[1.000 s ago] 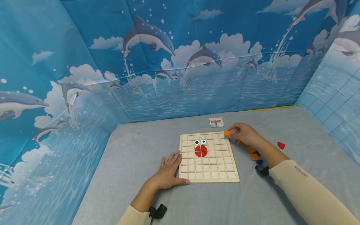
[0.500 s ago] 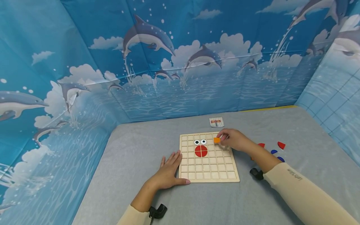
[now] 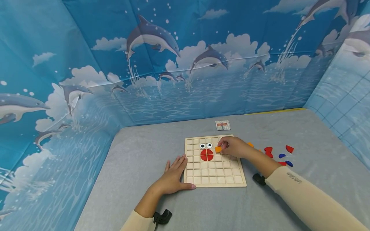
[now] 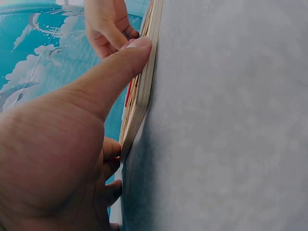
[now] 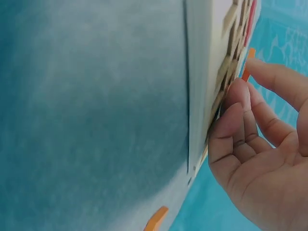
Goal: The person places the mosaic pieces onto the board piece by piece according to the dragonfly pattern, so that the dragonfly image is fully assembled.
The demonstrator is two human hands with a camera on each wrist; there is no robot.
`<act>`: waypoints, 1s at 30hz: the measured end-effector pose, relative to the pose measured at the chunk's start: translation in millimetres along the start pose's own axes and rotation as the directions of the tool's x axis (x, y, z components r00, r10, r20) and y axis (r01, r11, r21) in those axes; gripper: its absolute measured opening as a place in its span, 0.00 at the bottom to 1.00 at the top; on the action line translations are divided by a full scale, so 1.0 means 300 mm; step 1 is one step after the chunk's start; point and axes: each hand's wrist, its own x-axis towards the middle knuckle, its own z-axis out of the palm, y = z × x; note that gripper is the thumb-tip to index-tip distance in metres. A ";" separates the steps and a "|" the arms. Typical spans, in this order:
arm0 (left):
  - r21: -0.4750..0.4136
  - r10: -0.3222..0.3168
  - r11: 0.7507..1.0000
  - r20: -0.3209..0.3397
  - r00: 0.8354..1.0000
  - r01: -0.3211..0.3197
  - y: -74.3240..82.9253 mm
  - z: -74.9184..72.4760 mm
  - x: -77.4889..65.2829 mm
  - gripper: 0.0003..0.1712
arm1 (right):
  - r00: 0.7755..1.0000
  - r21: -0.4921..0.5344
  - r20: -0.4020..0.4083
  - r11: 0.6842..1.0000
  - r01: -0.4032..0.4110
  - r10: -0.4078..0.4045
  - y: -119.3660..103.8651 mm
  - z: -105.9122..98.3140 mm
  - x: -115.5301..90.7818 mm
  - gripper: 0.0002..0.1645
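A wooden grid board (image 3: 212,179) lies on the grey cloth. My left hand (image 3: 173,178) rests at its near left corner, fingers spread along the left side and thumb on the front edge; in the left wrist view the thumb (image 4: 127,57) presses over the board's rim. Between thumb and fingers my right hand (image 3: 234,147) pinches an orange tile (image 3: 218,149), close over the board just right of a red circle (image 3: 206,155) made of quarter pieces. Two round eye tiles (image 3: 206,146) sit above that circle. The orange tile's edge (image 5: 249,65) also shows in the right wrist view.
A small printed pattern card (image 3: 223,125) lies beyond the board's far edge. Right of the board are loose red pieces (image 3: 268,152), blue pieces (image 3: 288,163) and orange ones (image 3: 250,144), some hidden by the right forearm. A dolphin-print curtain (image 3: 185,96) stands behind the table.
My right hand has carried the orange tile left and nearer, from the board's far right corner to beside the red circle. The left hand has stayed still.
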 end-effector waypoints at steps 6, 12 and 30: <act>0.006 0.000 1.000 -0.002 1.000 0.000 0.002 0.002 0.001 0.68 | 1.000 -0.040 -0.006 0.999 0.008 -0.008 0.006 0.017 0.009 0.13; 0.008 0.002 1.000 0.000 1.000 -0.002 0.005 -0.002 -0.001 0.68 | 1.000 -0.067 -0.016 0.998 0.001 -0.002 -0.010 0.028 0.004 0.12; -0.002 -0.001 1.000 -0.002 1.000 0.001 0.004 -0.001 0.001 0.68 | 1.000 -0.073 -0.012 0.997 -0.007 0.006 -0.022 0.035 -0.003 0.13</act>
